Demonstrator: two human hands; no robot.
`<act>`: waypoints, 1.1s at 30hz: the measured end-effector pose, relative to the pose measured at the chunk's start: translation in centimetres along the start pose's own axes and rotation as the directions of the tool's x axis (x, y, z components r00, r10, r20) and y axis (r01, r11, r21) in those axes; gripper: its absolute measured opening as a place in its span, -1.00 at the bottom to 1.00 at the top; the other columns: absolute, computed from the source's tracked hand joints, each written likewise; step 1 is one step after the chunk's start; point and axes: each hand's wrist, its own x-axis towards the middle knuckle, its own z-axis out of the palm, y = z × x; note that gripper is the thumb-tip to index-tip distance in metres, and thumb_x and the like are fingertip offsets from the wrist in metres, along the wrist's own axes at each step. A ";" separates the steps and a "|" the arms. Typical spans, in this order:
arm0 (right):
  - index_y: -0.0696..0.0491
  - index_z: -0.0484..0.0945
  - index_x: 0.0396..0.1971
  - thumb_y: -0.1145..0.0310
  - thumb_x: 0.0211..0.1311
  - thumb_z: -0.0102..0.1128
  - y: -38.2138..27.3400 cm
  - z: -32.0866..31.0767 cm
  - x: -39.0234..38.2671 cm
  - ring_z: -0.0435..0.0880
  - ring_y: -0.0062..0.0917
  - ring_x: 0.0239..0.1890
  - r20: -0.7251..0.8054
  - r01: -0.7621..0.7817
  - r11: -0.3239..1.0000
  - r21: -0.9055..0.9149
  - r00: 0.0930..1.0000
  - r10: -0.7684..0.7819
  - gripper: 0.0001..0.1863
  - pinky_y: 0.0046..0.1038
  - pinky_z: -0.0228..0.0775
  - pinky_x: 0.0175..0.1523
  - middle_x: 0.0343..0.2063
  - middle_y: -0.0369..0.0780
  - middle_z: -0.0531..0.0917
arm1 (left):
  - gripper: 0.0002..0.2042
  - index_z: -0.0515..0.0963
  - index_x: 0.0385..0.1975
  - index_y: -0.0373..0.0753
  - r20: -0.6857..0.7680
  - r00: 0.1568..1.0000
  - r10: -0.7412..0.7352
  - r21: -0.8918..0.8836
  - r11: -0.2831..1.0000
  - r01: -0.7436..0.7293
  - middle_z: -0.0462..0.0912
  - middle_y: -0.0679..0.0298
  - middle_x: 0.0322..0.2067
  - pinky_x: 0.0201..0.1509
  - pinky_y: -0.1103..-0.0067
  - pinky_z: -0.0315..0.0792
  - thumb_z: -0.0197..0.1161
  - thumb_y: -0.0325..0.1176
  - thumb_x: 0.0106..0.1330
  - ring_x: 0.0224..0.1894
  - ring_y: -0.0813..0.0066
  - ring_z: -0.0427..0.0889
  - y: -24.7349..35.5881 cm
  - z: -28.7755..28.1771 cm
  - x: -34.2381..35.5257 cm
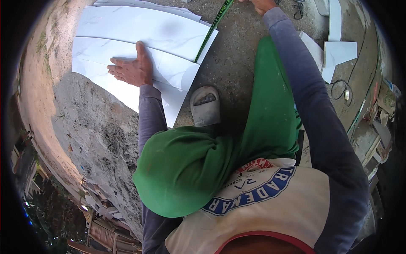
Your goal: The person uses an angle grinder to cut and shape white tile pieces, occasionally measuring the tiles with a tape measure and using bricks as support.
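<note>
several white panels (122,25) with faint grey streaks were spread, one over another, on the rough ground (101,110) at the upper left. the left hand (133,67) was laid flat on them with its fingers stretched out to the left and its thumb held apart; nothing was gripped by it. a thin green tape measure (217,19) was stretched from the right part of the panels up to the top edge of the view. the right hand (260,5) was seen near the tape measure there, but it was partly cut off, so its grip could not be told. a grey sandal (206,113) was worn just beside the panels. more white pieces (338,53) and a dark cord (298,10) were scattered at the upper right.
</note>
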 end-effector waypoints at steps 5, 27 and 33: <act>0.26 0.74 -0.28 0.40 0.43 0.36 -1.1 0.6 -0.1 0.79 -0.41 -0.51 -0.060 -0.044 0.999 -0.020 0.997 0.043 -0.80 -0.38 0.67 -0.44 -0.46 -0.12 0.78 | 0.35 -0.08 0.69 -0.50 0.016 1.000 -0.007 0.001 1.000 0.007 -0.15 -0.44 0.66 0.78 -0.05 -0.20 0.23 0.61 0.25 0.75 -0.34 -0.24 0.1 0.0 -0.2; 0.28 0.73 -0.27 0.45 0.43 0.32 -0.2 -0.1 0.5 0.79 -0.39 -0.53 -0.044 -0.055 0.997 0.059 0.997 0.058 -0.82 -0.38 0.67 -0.46 -0.47 -0.10 0.77 | 0.36 -0.08 0.69 -0.50 0.009 1.000 -0.002 0.002 1.000 0.002 -0.14 -0.46 0.65 0.79 -0.02 -0.23 0.19 0.65 0.25 0.75 -0.31 -0.25 0.2 0.1 -0.1; 0.29 0.72 -0.26 0.46 0.43 0.31 -1.3 0.6 -0.1 0.79 -0.41 -0.51 -0.051 -0.057 0.998 -0.002 0.997 0.057 -0.83 -0.38 0.67 -0.45 -0.44 -0.10 0.78 | 0.36 -0.09 0.69 -0.50 0.008 1.000 0.005 0.006 1.000 -0.005 -0.14 -0.46 0.65 0.79 -0.02 -0.24 0.17 0.65 0.26 0.75 -0.31 -0.27 0.0 -0.2 -0.1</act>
